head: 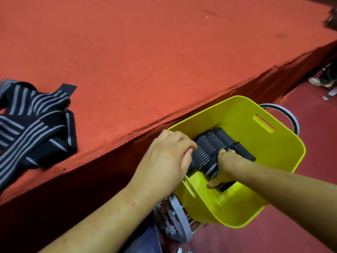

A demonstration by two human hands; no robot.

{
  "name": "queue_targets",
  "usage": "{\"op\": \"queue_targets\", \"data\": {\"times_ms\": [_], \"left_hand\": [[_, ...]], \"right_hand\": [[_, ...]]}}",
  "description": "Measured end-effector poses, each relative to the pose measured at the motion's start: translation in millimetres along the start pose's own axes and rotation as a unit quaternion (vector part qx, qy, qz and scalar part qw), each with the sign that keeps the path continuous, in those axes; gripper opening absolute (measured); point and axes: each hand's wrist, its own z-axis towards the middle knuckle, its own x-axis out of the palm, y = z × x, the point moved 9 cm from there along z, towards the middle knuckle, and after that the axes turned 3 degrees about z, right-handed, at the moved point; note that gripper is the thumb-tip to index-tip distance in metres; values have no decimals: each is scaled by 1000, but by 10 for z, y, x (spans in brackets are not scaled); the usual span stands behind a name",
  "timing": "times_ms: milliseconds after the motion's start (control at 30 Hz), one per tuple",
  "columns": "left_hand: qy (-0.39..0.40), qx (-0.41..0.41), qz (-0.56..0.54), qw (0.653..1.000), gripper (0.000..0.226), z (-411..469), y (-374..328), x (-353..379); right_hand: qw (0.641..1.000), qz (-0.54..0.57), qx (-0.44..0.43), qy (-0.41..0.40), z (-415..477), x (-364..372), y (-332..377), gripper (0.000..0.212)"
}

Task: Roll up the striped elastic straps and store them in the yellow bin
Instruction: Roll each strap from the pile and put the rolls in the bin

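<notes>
Strap rolls [215,145] stand packed side by side in the yellow bin [284,137]; left hand [164,156] and right hand [227,168] each clasp one, likely wedging it against unwinding.

1 head-worn wide-angle view; faces forward and down, close above the yellow bin [273,152].

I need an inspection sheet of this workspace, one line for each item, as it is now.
Surface: red felt table, worn at the front edge.
Job's things: loose striped straps on table, left; rolled straps in yellow bin.
Clutter: nothing seen.
Grippers: left hand and right hand grip rolled straps inside the bin.
Cables: nothing seen.
Surroundings: grey wheel-like frame under bin; shoe on dark red floor.
</notes>
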Motion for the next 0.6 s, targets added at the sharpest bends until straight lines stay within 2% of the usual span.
{"op": "queue_targets", "data": {"times_ms": [100,200,267,400,600], "left_hand": [[0,-5,-2,1000,21,-9,19,-21],[-1,-6,-3,1000,22,-20,28,-43],[0,-1,-2,1000,22,-30,11,-52],[6,6,0,1000,21,-45,-22,-66],[-1,13,-32,999,20,-82,28,-166]], "right_hand": [[998,43,6,36,2,12,-54,127],[995,82,1,55,38,10,-96,92],[997,57,-4,48,16,-6,-95,82],[999,32,-10,3,-91,-87,-79,96],[991,128,-22,-14,-11,-146,-246,94]]}}
